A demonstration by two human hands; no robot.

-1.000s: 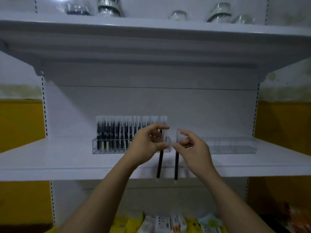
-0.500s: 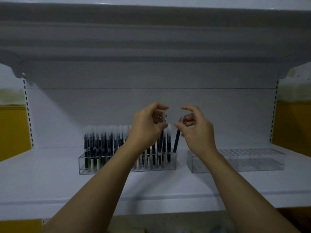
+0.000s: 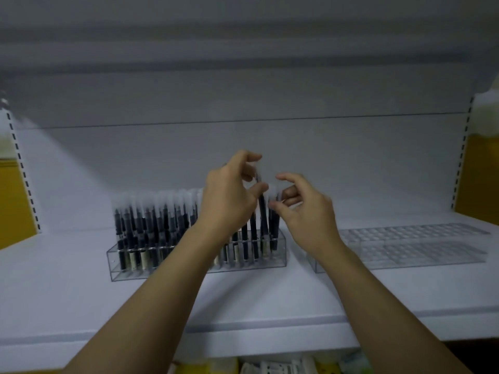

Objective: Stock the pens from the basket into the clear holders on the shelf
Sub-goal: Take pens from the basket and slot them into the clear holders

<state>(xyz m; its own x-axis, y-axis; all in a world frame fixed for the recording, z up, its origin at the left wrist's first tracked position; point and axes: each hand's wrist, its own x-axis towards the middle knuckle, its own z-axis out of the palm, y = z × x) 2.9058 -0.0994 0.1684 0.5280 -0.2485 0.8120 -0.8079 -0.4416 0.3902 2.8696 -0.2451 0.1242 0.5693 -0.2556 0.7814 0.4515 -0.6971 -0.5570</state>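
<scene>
Lowered, pen (image 3: 262, 214) hangs below grip of left hand (image 3: 229, 201).

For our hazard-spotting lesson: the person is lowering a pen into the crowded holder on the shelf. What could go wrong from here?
1. The tilted pen pinched by the left hand may miss its slot and jam against its neighbours in the left holder.
2. The right hand has its fingers at the same end, so a bump could knock the standing pens askew.
</scene>
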